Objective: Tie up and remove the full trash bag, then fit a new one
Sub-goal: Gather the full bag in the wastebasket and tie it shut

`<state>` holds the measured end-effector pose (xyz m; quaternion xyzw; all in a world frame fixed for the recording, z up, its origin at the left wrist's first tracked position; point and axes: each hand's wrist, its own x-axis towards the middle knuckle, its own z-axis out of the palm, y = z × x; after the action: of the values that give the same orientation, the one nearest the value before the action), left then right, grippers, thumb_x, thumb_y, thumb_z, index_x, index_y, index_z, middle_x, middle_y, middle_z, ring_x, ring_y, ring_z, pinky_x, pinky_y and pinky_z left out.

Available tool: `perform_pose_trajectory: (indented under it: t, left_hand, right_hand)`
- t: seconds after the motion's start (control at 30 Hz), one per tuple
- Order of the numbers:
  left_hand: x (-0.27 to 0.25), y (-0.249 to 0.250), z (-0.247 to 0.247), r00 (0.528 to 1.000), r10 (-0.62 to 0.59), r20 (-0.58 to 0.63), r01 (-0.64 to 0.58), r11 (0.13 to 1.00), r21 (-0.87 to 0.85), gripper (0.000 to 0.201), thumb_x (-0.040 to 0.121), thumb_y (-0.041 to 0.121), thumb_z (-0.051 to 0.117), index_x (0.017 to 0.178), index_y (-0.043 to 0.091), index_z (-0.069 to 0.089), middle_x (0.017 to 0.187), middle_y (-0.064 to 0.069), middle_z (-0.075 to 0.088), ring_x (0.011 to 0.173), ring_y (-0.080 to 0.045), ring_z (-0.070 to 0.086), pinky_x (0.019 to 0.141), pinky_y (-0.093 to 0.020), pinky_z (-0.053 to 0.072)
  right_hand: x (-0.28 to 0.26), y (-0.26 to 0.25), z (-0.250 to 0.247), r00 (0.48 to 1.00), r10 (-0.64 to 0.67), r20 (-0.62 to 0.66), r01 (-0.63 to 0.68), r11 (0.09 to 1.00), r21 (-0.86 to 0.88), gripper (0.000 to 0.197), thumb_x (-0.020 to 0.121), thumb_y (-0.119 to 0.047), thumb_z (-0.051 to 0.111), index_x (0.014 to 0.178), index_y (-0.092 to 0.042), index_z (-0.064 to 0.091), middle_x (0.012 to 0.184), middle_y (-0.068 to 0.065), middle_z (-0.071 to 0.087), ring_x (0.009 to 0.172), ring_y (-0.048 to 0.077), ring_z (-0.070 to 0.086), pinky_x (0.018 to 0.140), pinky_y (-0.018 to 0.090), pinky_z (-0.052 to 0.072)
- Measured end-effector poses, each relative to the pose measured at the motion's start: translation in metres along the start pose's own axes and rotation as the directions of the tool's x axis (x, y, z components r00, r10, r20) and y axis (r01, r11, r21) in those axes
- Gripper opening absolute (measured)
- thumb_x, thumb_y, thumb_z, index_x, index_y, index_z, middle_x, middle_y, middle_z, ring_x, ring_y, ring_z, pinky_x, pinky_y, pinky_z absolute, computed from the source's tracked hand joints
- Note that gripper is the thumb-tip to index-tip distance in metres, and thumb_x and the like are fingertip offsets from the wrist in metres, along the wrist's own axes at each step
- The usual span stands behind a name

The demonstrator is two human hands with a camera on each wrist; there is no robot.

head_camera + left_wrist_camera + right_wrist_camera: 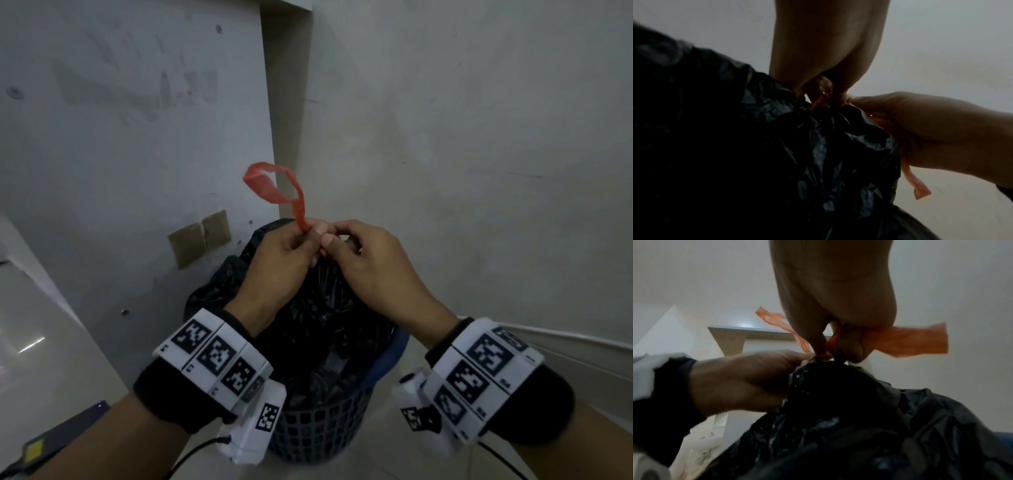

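Observation:
A full black trash bag [318, 308] sits in a dark mesh bin [315, 431] with a blue rim [390, 359]. Its top is gathered into a neck. My left hand [305, 236] pinches the red drawstring [274, 185] at that neck, and the string loops upward above the fingers. Touching it on the right, my right hand [330, 238] pinches the string's other strand. In the left wrist view a loose orange end [918, 190] hangs below the right hand [920, 129]. The right wrist view shows a flat orange strip [906, 340] sticking out beside my right fingers [859, 344], above the bag [838, 402].
The bin stands on a pale floor in a corner, with a grey wall [479, 137] behind and a white panel [120, 137] to the left bearing a brown taped patch [198, 238]. A dark flat device [58, 435] lies at lower left. A white ledge [565, 342] runs at right.

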<state>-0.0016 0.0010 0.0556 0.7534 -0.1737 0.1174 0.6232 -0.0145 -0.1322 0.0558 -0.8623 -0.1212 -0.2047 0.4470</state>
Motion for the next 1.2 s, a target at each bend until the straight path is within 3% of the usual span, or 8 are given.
perform_pose_trajectory:
  t: [0.1,0.23,0.37,0.5,0.73,0.87,1.07,1.2]
  left_hand:
    - [0.002,0.002,-0.001,0.999,0.032,0.000,-0.032,0.999,-0.021,0.024,0.098,0.024,0.050,0.116,0.028,0.066,0.084,0.003,0.066,0.073,-0.004,0.057,0.073,-0.014,0.047]
    - [0.004,0.007,-0.002,0.998,0.037,-0.042,-0.036,0.999,0.035,0.027,0.096,0.031,0.053,0.120,0.026,0.063,0.079,0.015,0.063,0.065,0.013,0.056,0.066,-0.004,0.042]
    - [-0.001,0.004,-0.002,0.999,0.037,0.009,-0.038,0.994,0.099,0.020,0.092,0.020,0.059,0.110,0.016,0.050,0.081,-0.001,0.062,0.075,-0.005,0.059,0.070,-0.018,0.045]
    - [-0.008,-0.009,-0.005,0.930,0.358,0.088,-0.338,0.735,0.587,0.014,0.089,0.012,0.049,0.089,0.022,0.059,0.087,0.007,0.055,0.087,-0.016,0.046,0.075,-0.026,0.038]
    - [-0.011,-0.008,-0.010,0.875,0.478,0.071,-0.353,0.532,0.770,0.031,0.090,0.026,0.048,0.108,0.024,0.073,0.093,0.002,0.065,0.084,-0.023,0.054,0.067,-0.037,0.048]
    - [-0.014,-0.008,-0.009,0.873,0.485,0.038,-0.319,0.512,0.798,0.030,0.087,0.024,0.066,0.117,0.023,0.069,0.093,-0.003,0.056,0.081,-0.023,0.052,0.062,-0.037,0.047]
    - [-0.016,-0.013,-0.014,0.911,0.389,0.134,-0.311,0.437,0.844,0.025,0.089,0.031,0.058,0.111,0.026,0.069,0.076,0.005,0.051,0.073,-0.020,0.049,0.059,-0.028,0.031]
    - [-0.014,-0.016,-0.019,0.943,0.310,0.121,-0.295,0.611,0.735,0.016,0.086,0.034,0.057,0.085,0.027,0.072,0.065,0.009,0.057,0.064,-0.011,0.053,0.055,-0.029,0.038]
  right_hand:
    - [0.000,-0.002,0.000,0.996,0.038,0.079,-0.048,0.992,0.117,0.019,0.094,-0.033,0.057,0.088,-0.024,0.072,0.083,0.004,0.073,0.081,0.023,0.067,0.077,0.037,0.053]
    - [-0.003,-0.003,0.003,0.996,0.052,0.079,-0.067,0.977,0.202,0.020,0.093,-0.028,0.060,0.074,-0.023,0.066,0.074,0.002,0.068,0.071,0.015,0.061,0.067,0.036,0.047]
    - [0.000,0.002,0.005,0.951,0.308,0.036,-0.288,0.833,0.473,0.032,0.094,-0.022,0.057,0.064,-0.018,0.067,0.068,0.004,0.067,0.072,0.018,0.063,0.070,0.037,0.049]
    - [-0.001,-0.005,0.001,0.905,0.416,0.089,-0.392,0.735,0.554,0.036,0.096,-0.020,0.052,0.061,-0.017,0.060,0.044,-0.010,0.050,0.043,0.004,0.049,0.044,0.017,0.039]
    - [-0.003,-0.010,0.000,0.881,0.465,0.082,-0.430,0.717,0.548,0.035,0.096,-0.021,0.052,0.061,-0.020,0.045,0.048,-0.006,0.039,0.032,0.003,0.031,0.032,0.016,0.024]
    - [-0.002,-0.012,0.001,0.873,0.472,0.121,-0.448,0.681,0.580,0.023,0.095,-0.021,0.056,0.073,-0.021,0.047,0.051,-0.005,0.040,0.034,0.004,0.029,0.034,0.014,0.021]
    - [-0.005,-0.008,0.000,0.887,0.394,0.240,-0.460,0.721,0.518,0.022,0.097,-0.019,0.054,0.077,-0.020,0.063,0.054,-0.005,0.042,0.036,0.004,0.030,0.033,0.016,0.021]
    - [-0.010,-0.004,0.004,0.890,0.354,0.286,-0.450,0.775,0.444,0.022,0.098,-0.020,0.053,0.079,-0.018,0.065,0.047,-0.008,0.047,0.040,0.007,0.035,0.036,0.018,0.025]
